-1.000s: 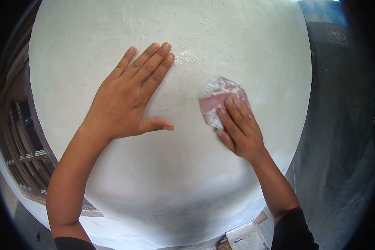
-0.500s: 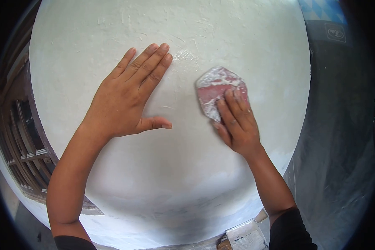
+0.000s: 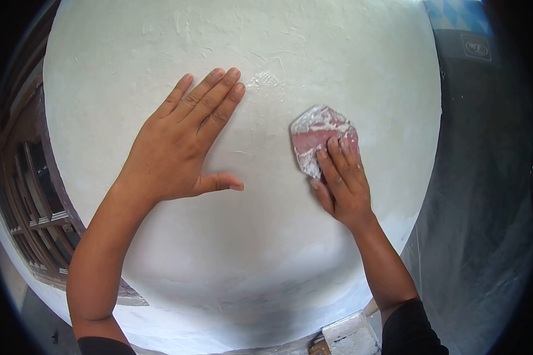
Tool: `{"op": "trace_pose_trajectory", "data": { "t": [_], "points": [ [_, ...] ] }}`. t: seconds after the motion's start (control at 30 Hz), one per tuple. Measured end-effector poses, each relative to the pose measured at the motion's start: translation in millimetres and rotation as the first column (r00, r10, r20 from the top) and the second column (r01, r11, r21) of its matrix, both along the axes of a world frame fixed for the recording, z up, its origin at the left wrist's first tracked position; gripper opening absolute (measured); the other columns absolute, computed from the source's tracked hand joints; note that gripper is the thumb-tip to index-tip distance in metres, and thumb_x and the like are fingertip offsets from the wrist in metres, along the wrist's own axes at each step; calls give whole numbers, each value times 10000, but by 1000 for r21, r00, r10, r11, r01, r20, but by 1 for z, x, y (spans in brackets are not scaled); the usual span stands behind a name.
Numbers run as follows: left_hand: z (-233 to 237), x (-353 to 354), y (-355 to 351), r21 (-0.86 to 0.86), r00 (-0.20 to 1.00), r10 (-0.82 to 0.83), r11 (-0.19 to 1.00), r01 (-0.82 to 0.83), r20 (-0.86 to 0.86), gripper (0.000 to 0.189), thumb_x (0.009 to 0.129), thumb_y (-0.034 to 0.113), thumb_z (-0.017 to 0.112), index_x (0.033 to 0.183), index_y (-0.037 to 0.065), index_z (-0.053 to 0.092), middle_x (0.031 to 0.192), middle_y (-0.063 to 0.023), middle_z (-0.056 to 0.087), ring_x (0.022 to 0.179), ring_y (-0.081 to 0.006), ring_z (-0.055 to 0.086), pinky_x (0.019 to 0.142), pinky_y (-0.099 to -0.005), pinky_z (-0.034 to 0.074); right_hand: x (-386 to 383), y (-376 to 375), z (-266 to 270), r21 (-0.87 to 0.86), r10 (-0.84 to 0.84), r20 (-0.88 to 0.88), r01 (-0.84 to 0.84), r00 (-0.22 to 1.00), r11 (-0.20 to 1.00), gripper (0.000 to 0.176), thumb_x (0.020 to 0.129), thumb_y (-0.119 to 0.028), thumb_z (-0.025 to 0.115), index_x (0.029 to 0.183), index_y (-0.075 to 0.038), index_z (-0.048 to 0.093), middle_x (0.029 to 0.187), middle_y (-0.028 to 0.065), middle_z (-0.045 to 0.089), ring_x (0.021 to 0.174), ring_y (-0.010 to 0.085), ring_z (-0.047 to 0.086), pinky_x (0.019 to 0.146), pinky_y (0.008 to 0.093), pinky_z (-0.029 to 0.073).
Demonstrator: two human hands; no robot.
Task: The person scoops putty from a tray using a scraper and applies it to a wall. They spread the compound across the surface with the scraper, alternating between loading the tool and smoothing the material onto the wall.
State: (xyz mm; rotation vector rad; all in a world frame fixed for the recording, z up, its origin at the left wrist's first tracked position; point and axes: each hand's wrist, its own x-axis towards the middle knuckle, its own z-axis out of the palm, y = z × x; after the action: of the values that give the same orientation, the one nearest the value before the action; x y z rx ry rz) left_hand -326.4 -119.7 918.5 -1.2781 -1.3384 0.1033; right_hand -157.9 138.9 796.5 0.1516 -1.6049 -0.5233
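Observation:
My left hand (image 3: 180, 139) lies flat on a pale, whitish wall (image 3: 266, 219), its fingers together and its thumb stretched out to the side; it holds nothing. To the right, my right hand (image 3: 346, 183) presses a flat, many-sided reddish pad (image 3: 314, 140) against the same wall. White paste-like smears cover much of the pad. The fingers lie over its lower right part, with the thumb at its lower edge. The pad's underside is hidden. A shiny, wet-looking patch (image 3: 263, 80) and small ridges show on the wall above, between the hands.
At the left is a brown wooden window frame (image 3: 47, 219) with slats. Dark grey sheeting (image 3: 479, 177) hangs along the right, below a blue and white patterned piece (image 3: 459, 15). A white-smeared flat object (image 3: 350, 336) is low down near my right sleeve.
My right hand has moved the reddish pad slightly right and down across the wall. My left hand stays flat, a little lower in view.

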Motion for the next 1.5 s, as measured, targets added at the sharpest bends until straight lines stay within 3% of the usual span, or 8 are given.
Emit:
{"op": "trace_pose_trajectory", "data": {
  "t": [0.13,0.43,0.5,0.73,0.8,0.93,1.0,1.5],
  "points": [
    [1,0,3,22,1000,-10,1000,10,-5,1308,644,958,435,1609,91,263,1651,-99,308,1538,-261,263,1276,-460,200,-4,-11,15,3,15,86,-15,996,1000,501,892,-186,755,1345,-12,630,1436,221,576,1363,389,528,1087,498,458],
    [1,0,4,26,1000,3,1000,-3,-18,1326,622,972,418,1614,107,253,1655,-97,299,1533,-274,272,1274,-463,207,1,-9,13,-24,18,46,-17,999,1000,482,895,-180,752,1326,1,635,1431,222,580,1353,398,534,1083,488,454],
    [0,2,1,15,1000,-15,1000,15,2,1252,696,938,447,1598,84,288,1650,-84,312,1540,-234,255,1278,-450,192,1,-2,4,52,13,74,-16,997,999,494,895,-181,753,1336,2,626,1442,222,570,1351,397,536,1079,480,459],
    [-2,2,5,14,1000,-3,1000,3,5,1254,694,936,450,1601,88,281,1650,-86,312,1543,-234,249,1279,-453,188,0,-4,8,6,11,23,-11,1000,1000,486,892,-168,756,1327,9,630,1426,223,583,1357,398,531,1088,490,457],
    [-4,1,4,14,1000,12,1000,-12,-18,1349,596,985,410,1614,114,254,1658,-85,294,1535,-261,271,1276,-468,203,2,1,1,-3,16,26,-16,1000,1000,493,888,-159,762,1330,11,625,1424,226,582,1372,397,517,1094,507,452],
    [-6,0,7,12,1000,23,1000,-23,-13,1351,595,989,398,1611,109,260,1657,-85,297,1534,-260,271,1276,-467,202,0,-5,7,-38,56,1,-56,998,998,486,893,-175,758,1322,12,628,1426,236,576,1370,412,514,1096,525,449],
    [-5,2,6,-1,1000,-7,1000,7,21,1259,694,941,436,1608,93,262,1655,-86,299,1548,-226,232,1284,-450,170,0,-4,5,-12,41,36,-40,999,999,492,889,-168,761,1327,10,625,1431,238,571,1370,415,513,1095,523,450],
    [-3,3,6,-4,1000,-12,1000,12,15,1261,684,943,445,1608,103,268,1654,-79,303,1547,-224,235,1281,-455,182,3,-12,15,1,41,9,-41,999,999,444,893,-171,754,1297,-16,656,1434,233,568,1372,410,511,1093,521,456]
  ]
}}
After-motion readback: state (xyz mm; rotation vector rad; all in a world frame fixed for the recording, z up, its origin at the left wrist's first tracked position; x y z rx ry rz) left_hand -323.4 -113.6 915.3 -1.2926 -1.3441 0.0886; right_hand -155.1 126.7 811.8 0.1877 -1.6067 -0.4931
